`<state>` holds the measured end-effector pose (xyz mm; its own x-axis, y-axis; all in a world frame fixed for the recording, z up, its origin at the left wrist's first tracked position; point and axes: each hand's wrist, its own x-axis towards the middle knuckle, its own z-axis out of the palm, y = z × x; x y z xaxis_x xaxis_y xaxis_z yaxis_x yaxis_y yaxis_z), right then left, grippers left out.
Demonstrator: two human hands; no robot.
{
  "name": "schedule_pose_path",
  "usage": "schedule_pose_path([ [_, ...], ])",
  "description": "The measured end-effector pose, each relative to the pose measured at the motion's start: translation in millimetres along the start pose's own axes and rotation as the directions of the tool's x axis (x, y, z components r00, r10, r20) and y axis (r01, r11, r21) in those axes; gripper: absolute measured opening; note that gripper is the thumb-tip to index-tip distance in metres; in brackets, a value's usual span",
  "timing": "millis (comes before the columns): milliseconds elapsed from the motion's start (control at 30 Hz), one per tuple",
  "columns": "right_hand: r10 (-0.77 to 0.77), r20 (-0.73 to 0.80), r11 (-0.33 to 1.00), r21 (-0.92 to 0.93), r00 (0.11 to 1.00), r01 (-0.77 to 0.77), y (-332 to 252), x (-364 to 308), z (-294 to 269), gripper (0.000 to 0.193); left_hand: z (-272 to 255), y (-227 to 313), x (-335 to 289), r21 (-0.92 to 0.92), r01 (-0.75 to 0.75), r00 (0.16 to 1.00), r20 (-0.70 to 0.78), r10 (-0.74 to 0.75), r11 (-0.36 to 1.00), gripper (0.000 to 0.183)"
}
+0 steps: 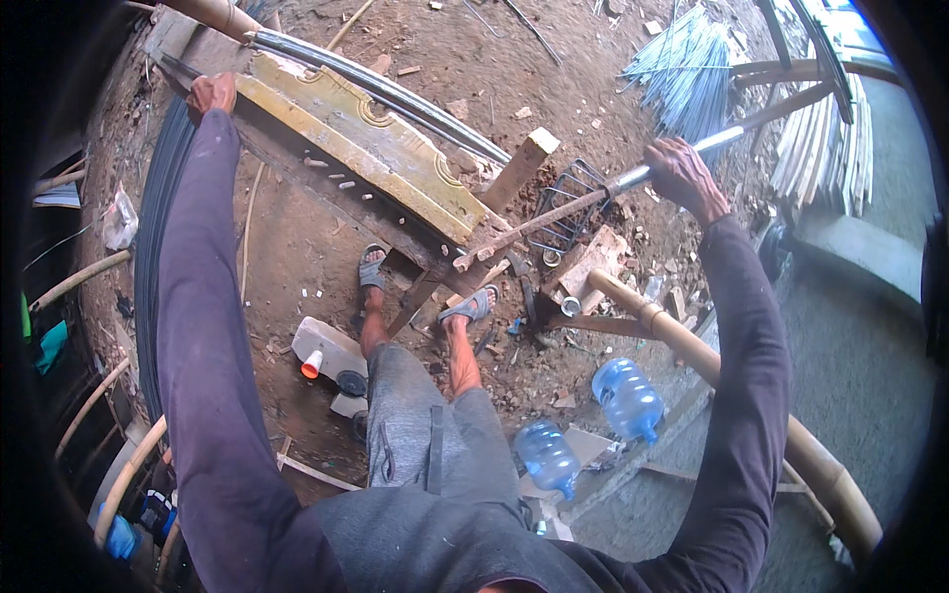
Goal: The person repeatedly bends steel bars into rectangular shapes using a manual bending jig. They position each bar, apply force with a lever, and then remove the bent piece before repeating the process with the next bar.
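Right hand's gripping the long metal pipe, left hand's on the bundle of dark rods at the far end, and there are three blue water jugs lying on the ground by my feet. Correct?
Not quite: the head view shows two blue water jugs, not three. The rest holds: right hand grips the metal pipe, left hand is on the dark rods.

Left hand (213,94) gripping black rods (158,227), right hand (677,170) clasping metal pipe lever (593,193), yellow bench (361,143) between

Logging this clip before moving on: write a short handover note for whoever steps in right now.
Left hand: closed on the far end of the long dark strips lying along the yellow bench.
Right hand: grip closed on the metal pipe, sleeved over a rusty bar angled towards the bench.
Done: both grips set, feet planted by the bench.
Left: cannot tell how much bending remains.
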<state>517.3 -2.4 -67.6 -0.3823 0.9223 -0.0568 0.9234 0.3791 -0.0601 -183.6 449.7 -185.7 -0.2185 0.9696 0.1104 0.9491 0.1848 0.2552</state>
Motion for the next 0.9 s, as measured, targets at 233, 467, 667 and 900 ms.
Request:
schedule_pose_path([
  [233, 0.072, -0.054, 0.996, -0.046, 0.996, -0.075, -17, -23, 9, 0.012, 12, -5, 2, -0.049, 0.036, 0.995, -0.094, -0.04, 0.998, 0.046],
  [467, 0.025, -0.064, 0.997, -0.076, 0.998, -0.03, -9, -14, 6, 0.012, 21, -7, 5, -0.137, 0.012, 0.988, -0.154, -0.033, 0.991, 0.043],
  [667, 0.064, -0.094, 0.995, -0.072, 0.994, -0.071, -22, -29, 5, 0.014, -9, 5, -12, -0.09, -0.011, 0.999, -0.033, 0.008, 0.996, 0.043],
  [900, 0.091, -0.022, 0.996, 0.018, 0.996, -0.091, -21, -21, 2, 0.013, -5, 16, -26, -0.085, -0.002, 0.992, -0.127, -0.009, 0.996, 0.042],
])
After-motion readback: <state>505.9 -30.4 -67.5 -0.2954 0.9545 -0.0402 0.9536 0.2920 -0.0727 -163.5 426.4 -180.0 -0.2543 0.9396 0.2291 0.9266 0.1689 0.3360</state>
